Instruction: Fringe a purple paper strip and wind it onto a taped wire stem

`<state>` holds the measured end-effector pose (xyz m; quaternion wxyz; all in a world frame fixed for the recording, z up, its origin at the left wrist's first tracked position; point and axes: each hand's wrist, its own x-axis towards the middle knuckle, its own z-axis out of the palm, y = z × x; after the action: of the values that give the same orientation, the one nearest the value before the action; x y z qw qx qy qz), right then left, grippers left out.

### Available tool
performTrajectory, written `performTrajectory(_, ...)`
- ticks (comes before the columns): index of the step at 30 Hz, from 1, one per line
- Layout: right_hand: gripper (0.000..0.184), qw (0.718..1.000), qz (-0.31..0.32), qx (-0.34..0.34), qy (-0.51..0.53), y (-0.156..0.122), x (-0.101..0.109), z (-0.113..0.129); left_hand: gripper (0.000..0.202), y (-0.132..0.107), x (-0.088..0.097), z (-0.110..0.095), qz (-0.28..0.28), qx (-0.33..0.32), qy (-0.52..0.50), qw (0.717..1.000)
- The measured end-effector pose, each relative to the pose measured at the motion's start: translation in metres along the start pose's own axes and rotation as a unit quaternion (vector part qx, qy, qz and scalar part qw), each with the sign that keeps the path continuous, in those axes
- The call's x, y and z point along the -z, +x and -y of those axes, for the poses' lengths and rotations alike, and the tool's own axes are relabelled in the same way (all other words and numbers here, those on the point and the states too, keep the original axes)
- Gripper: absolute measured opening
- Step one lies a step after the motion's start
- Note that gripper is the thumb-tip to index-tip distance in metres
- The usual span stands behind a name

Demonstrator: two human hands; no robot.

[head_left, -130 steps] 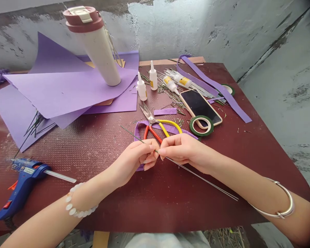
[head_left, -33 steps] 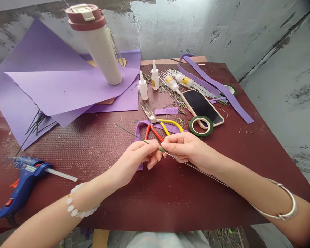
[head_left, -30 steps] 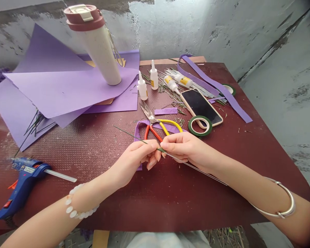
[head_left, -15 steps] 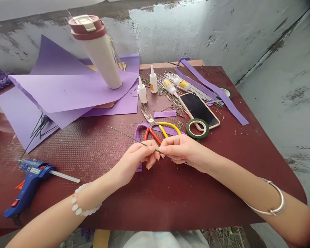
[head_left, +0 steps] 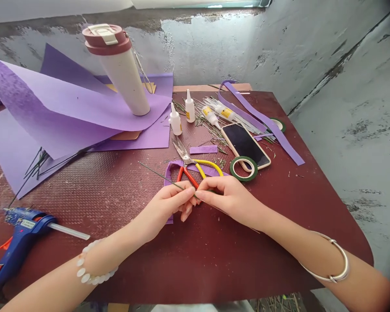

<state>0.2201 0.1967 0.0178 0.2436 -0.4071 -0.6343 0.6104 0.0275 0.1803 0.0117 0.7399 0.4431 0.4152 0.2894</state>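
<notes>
Between the near and far edges of the desk (head_left: 227, 268), the left hand (head_left: 172, 201) and right hand (head_left: 229, 199) pinch a thin green stem (head_left: 156, 172), fingers (head_left: 209, 197) closed on it

A white tumbler (head_left: 125, 82) with a red lid (head_left: 115, 49) stands on purple paper (head_left: 84, 106). A phone (head_left: 247, 141) and a blue glue gun (head_left: 22, 232) lie on the counter (head_left: 198, 264).

One head-worn camera looks forward and down at the nearby table (head_left: 195, 268).
</notes>
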Motion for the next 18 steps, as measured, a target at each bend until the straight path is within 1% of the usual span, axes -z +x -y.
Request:
performTrajectory(3,0.028,0.992,0.039,-0.044,0.116,0.0013,0.0015,0.0001,0.031,-0.0002,-0.0001,0.0,0.006,-0.009,-0.024,1.0)
performTrajectory(6,0.033,0.982,0.065,-0.069,0.167,0.0038,0.0029,-0.0018,0.028,0.0006,0.0007,0.0018,0.02,-0.016,-0.039,0.999)
performTrajectory(12,0.034,0.983,0.053,-0.073,0.162,0.0084,0.0041,-0.0061,0.025,0.0019,0.0039,0.0029,0.028,-0.011,-0.031,0.999)
performTrajectory(18,0.029,0.983,0.036,-0.069,0.166,0.005,0.0023,0.0011,0.021,-0.0003,0.0025,0.0,0.038,-0.019,-0.036,0.998)
